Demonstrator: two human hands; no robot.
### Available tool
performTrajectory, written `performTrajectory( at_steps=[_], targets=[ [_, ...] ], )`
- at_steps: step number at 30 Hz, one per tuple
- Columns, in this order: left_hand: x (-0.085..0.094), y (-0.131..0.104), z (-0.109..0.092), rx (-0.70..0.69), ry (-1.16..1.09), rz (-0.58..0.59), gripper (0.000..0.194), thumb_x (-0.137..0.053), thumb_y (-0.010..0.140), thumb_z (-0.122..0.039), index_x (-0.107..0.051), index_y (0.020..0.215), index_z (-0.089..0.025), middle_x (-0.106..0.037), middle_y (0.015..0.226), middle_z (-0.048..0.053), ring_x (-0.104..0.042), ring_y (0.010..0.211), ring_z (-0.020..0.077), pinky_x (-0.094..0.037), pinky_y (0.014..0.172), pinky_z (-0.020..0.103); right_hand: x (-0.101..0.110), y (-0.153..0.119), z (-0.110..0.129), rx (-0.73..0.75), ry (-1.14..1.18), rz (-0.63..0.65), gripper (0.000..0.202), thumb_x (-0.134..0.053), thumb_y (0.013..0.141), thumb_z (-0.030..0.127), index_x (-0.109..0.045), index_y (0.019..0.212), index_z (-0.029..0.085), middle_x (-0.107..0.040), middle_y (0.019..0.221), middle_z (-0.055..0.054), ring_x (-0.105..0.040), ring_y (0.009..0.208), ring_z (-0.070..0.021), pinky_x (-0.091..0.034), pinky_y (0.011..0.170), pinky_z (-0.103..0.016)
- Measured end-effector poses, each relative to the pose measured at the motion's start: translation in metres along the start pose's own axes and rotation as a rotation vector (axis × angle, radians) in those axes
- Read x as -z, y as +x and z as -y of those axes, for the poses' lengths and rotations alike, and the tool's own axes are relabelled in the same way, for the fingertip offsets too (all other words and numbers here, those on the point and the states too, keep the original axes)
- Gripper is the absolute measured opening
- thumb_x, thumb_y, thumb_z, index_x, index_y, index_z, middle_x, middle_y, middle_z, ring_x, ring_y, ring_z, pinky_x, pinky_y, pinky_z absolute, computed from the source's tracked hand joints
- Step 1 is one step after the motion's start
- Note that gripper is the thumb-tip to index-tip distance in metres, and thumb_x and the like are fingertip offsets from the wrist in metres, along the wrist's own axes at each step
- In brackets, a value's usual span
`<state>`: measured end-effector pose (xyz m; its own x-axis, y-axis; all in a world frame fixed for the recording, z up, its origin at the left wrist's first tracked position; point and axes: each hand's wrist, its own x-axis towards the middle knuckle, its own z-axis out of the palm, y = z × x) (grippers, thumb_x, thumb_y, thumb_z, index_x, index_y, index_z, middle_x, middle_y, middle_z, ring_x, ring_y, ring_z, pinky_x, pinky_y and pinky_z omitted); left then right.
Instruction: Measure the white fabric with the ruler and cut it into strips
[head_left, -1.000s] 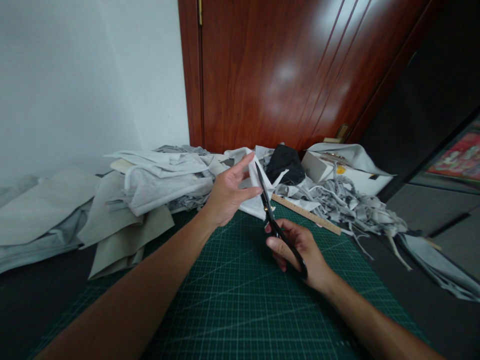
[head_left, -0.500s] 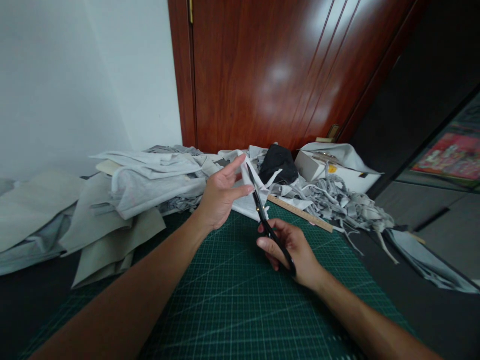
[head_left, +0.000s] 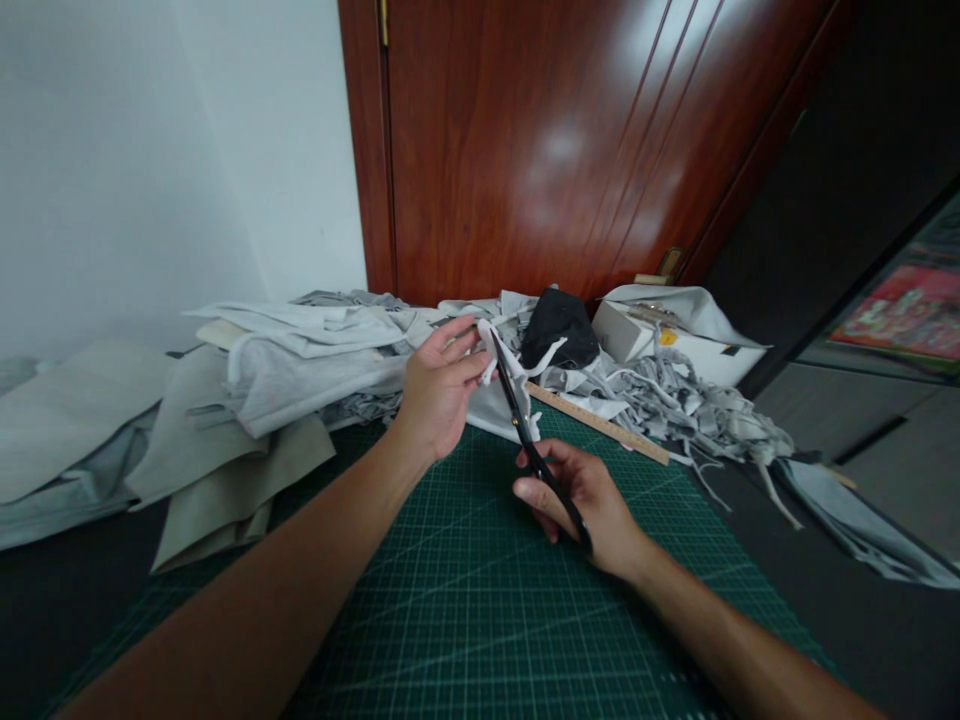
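My right hand point(head_left: 581, 505) is closed around the handles of black scissors point(head_left: 517, 405), whose blades point up and away to the left. The blades lie against a piece of white cloth point(head_left: 501, 408) with a narrow loose strip sticking out to its right. My left hand point(head_left: 442, 385) pinches the cloth's upper left edge between thumb and fingers, close to the scissor tips. Its fingertips are partly hidden by the cloth. Both hands are above a green cutting mat point(head_left: 450, 580) with a grid.
Folded pale fabric point(head_left: 315, 375) is piled on the left. A wooden ruler point(head_left: 600, 422) lies behind my right hand. Beyond it are tangled grey strips point(head_left: 697, 410), a black cloth bundle point(head_left: 559, 328) and a white box point(head_left: 675, 345). A brown door point(head_left: 510, 150) stands behind.
My left thumb and fingers have come closer together on the cloth, and the hand has shifted slightly left. The cloth's top edge has folded down a little. My right hand and the scissors stay nearly in place.
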<state>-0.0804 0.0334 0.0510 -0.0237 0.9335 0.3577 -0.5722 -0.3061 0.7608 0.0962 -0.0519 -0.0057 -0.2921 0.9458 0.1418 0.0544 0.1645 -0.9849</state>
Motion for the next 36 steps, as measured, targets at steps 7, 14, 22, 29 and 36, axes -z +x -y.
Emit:
performTrajectory(
  at_steps=[7, 14, 22, 29, 36],
  targets=[
    [-0.006, -0.002, -0.005, 0.177, -0.079, -0.143, 0.029, -0.087, 0.064, -0.014, -0.061, 0.077, -0.018, -0.07, 0.078, 0.001, -0.064, 0.072, 0.0142, -0.05, 0.069, 0.029, -0.001, 0.0, 0.001, -0.015, -0.001, 0.004, 0.052, -0.091, 0.075, 0.054, -0.058, 0.097, 0.021, -0.051, 0.055, 0.011, -0.042, 0.04, -0.0072, -0.035, 0.037, -0.019],
    [-0.011, -0.004, -0.012, 0.176, 0.039, -0.209, 0.032, -0.086, 0.075, -0.038, -0.063, 0.074, -0.016, -0.064, 0.072, 0.001, -0.058, 0.064, 0.0116, -0.035, 0.055, 0.024, -0.002, 0.0, 0.002, -0.021, 0.015, 0.014, 0.052, -0.092, 0.075, 0.052, -0.058, 0.098, 0.019, -0.051, 0.054, 0.012, -0.042, 0.039, -0.0066, -0.035, 0.038, -0.018],
    [-0.005, 0.001, -0.019, 0.34, -0.169, -0.116, 0.015, -0.072, 0.091, -0.025, -0.069, 0.081, -0.014, -0.069, 0.079, 0.004, -0.061, 0.072, 0.0136, -0.047, 0.07, 0.027, -0.001, 0.0, 0.001, -0.025, 0.016, 0.033, 0.053, -0.092, 0.074, 0.054, -0.059, 0.098, 0.019, -0.051, 0.054, 0.011, -0.041, 0.039, -0.0067, -0.034, 0.037, -0.019],
    [-0.003, 0.004, -0.018, 0.247, -0.193, -0.088, 0.002, -0.073, 0.086, -0.012, -0.072, 0.085, -0.012, -0.071, 0.083, 0.004, -0.062, 0.075, 0.0134, -0.048, 0.07, 0.026, -0.001, -0.001, 0.001, -0.031, 0.005, 0.052, 0.054, -0.093, 0.073, 0.052, -0.06, 0.098, 0.018, -0.052, 0.056, 0.011, -0.042, 0.04, -0.0064, -0.033, 0.037, -0.018],
    [0.0, 0.003, -0.016, 0.175, -0.159, -0.029, 0.006, -0.074, 0.083, -0.008, -0.074, 0.089, -0.011, -0.072, 0.089, 0.004, -0.064, 0.079, 0.0131, -0.049, 0.074, 0.026, -0.002, -0.001, 0.0, -0.022, 0.003, 0.049, 0.053, -0.093, 0.074, 0.052, -0.06, 0.099, 0.018, -0.052, 0.056, 0.01, -0.042, 0.04, -0.0063, -0.033, 0.038, -0.018]
  ],
)
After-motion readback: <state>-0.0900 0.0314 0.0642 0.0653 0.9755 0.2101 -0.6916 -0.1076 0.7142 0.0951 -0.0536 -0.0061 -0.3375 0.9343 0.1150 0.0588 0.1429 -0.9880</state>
